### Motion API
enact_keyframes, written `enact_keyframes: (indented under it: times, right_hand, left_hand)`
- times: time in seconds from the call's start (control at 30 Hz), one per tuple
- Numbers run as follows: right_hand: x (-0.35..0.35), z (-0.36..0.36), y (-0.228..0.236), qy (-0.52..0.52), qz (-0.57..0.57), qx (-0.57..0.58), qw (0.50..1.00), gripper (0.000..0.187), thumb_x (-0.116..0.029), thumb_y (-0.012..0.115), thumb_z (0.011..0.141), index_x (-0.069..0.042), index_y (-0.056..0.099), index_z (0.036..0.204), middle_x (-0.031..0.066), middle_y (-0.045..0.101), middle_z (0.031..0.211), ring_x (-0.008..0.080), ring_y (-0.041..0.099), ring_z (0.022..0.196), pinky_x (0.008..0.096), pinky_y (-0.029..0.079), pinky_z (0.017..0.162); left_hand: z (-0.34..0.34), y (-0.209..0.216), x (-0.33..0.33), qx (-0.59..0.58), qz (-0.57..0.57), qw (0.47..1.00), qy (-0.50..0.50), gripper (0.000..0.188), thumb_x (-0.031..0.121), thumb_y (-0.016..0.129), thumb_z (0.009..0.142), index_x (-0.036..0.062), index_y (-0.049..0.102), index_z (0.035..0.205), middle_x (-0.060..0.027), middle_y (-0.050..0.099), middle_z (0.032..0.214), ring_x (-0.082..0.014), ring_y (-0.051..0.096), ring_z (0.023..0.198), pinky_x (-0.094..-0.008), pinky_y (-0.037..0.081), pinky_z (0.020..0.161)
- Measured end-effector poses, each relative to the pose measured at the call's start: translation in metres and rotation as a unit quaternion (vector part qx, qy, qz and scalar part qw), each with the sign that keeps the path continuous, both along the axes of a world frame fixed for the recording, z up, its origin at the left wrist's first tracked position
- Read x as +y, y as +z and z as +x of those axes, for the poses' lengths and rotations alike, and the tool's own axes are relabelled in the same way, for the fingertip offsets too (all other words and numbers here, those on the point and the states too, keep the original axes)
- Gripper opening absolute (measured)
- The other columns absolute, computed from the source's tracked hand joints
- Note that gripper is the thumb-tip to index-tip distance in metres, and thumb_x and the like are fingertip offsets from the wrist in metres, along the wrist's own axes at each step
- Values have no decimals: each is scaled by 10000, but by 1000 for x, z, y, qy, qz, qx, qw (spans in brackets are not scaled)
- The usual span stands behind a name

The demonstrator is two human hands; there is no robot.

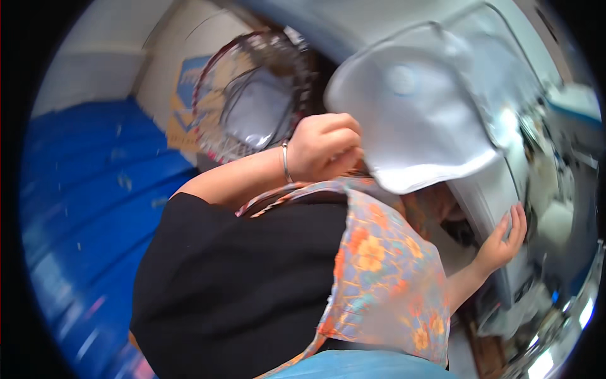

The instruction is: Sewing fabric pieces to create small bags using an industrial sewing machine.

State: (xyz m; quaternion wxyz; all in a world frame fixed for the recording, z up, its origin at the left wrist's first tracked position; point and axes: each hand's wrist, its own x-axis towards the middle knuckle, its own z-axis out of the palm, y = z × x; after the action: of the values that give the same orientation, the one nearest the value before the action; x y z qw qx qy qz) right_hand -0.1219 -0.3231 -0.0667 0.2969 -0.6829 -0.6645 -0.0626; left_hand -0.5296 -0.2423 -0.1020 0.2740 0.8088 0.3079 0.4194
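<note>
A large translucent, silvery plastic pouch (423, 114) with dark edging lies at the table's near side, its lower edge jutting out over my floral apron (391, 271). My left hand (325, 146), wearing a metal bangle, is closed beside the pouch's left edge. Whether its curled fingers grip anything is hidden. Farther right, my right hand (505, 239) is open, fingers stretched out along the table edge. A second clear piece (492, 63) with dark edging lies behind the first. Motion blurs part of the picture.
Left of the table stands a round woven basket (202, 95) holding a similar pouch (259, 107). A cardboard box (182, 129) with blue print is behind it. Blue ridged sheeting (95, 189) covers the left side. Sewing-machine-like equipment (555, 164), blurred, stands at the right.
</note>
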Motion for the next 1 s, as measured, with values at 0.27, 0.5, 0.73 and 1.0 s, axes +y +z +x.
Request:
enact_keyframes:
  times: [0.27,0.5,0.73,1.0]
  right_hand:
    - [53,-54,-25,78,-15,-66,995,235,-7,573,968,42,695,1162,169,668,1261,309,634,1152,396,487,1003]
    - [50,-40,-24,16,-20,-143,989,279,-69,512,992,53,692,1166,172,678,1246,336,645,1142,415,488,1002]
    - [45,-36,-18,-10,-48,-160,986,310,-68,466,1006,63,654,1215,193,649,1281,352,622,1173,423,471,1021]
    - [41,-31,-20,-21,-69,-150,986,350,-92,434,1017,66,630,1261,212,625,1316,366,595,1216,426,436,1066]
  left_hand:
    - [-254,-267,-76,266,-358,742,500,367,271,643,886,32,678,1163,-211,663,1189,-389,639,1098,-455,516,952]
    - [-335,-339,-4,368,-451,618,528,401,282,653,870,36,654,1187,-186,651,1271,-378,634,1157,-466,508,1005]
    - [-330,-360,12,468,-350,679,445,265,197,653,821,138,721,1070,-113,690,1185,-301,634,1144,-474,490,968]
    - [-331,-349,40,481,-380,664,429,176,175,650,837,109,713,987,-116,700,1093,-281,673,1051,-450,528,863]
